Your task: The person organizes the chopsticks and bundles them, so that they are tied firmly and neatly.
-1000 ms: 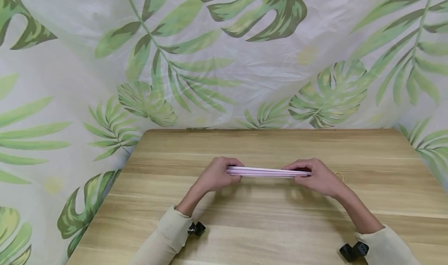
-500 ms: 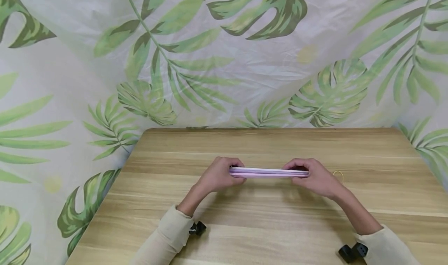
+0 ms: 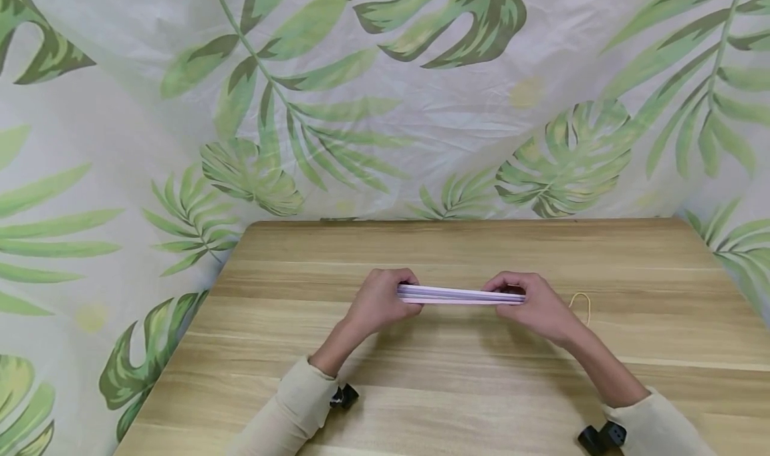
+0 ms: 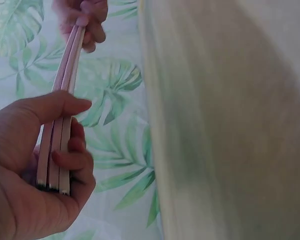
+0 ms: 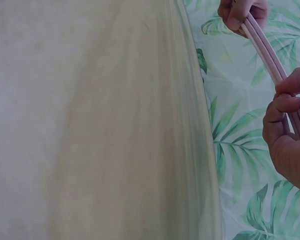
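Both hands hold a stack of thin notebooks (image 3: 454,295), pale pink, lilac and white, seen edge-on above the table. My left hand (image 3: 380,302) grips its left end, and my right hand (image 3: 537,307) the right end. In the left wrist view, the left fingers curl around the stack (image 4: 55,145), where three layers show; the right hand (image 4: 87,22) is at the far end. The right wrist view has the stack (image 5: 267,52) tilted, pinched by the right hand (image 5: 290,150) near its lower end. The covers are hidden.
A thin yellow loop, like a rubber band (image 3: 589,307), lies on the wooden table (image 3: 457,396) just beyond the right wrist. Leaf-patterned cloth (image 3: 457,128) hangs behind the table and at its sides. Black wrist cameras (image 3: 344,396) sit at both cuffs.
The hands have drawn slightly closer together, the left moving right and the right moving left, with the stack still between them. More of the yellow loop now shows beside the right wrist.
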Action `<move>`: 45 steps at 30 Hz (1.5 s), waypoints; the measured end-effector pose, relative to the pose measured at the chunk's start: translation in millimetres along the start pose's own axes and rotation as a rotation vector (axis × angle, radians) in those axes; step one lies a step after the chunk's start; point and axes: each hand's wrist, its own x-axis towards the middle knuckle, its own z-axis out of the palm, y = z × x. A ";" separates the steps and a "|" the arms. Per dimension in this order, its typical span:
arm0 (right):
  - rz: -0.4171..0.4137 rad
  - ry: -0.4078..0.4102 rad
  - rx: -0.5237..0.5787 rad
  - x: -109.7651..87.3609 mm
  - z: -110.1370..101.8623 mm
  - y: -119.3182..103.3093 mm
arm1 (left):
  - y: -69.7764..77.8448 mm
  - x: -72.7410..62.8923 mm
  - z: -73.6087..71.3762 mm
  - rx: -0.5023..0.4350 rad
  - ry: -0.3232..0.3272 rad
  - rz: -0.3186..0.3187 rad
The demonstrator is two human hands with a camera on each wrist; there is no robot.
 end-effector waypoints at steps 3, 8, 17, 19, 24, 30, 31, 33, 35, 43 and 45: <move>0.010 0.022 0.001 0.4 2.7 -0.5 | -0.4 -1.2 6.3 0.052 0.043 0.046; 0.019 0.023 0.001 -1.1 3.1 -2.1 | 1.9 -3.1 9.8 0.114 0.052 0.107; 0.011 -0.004 0.040 -3.1 3.2 -1.9 | 7.2 -2.8 5.0 0.187 0.017 0.089; 0.003 -0.003 0.040 -3.5 2.6 -2.0 | 7.3 -2.5 4.9 0.194 0.011 0.095; -0.030 -0.009 0.021 -3.8 -2.5 -1.6 | 6.9 -1.4 2.1 0.196 0.016 0.092; -0.032 -0.020 0.020 -3.9 -10.0 -0.2 | 4.9 -1.0 -2.1 0.165 0.020 0.086; -0.026 -0.019 0.023 -4.2 -10.9 -0.2 | 4.5 -1.2 -2.6 0.157 0.020 0.088; -0.022 -0.022 0.030 -5.0 -12.0 -0.5 | 3.8 -1.6 -3.2 0.141 0.022 0.092; -0.026 -0.025 0.032 -5.3 -11.8 -0.7 | 3.8 -1.7 -3.6 0.130 0.026 0.096; -0.048 -0.021 0.033 -4.6 -4.5 -2.1 | 8.5 -1.2 -1.4 0.108 0.024 0.094; -0.046 -0.012 0.044 -4.9 -2.7 -1.8 | 10.3 -1.4 -0.4 0.128 0.025 0.091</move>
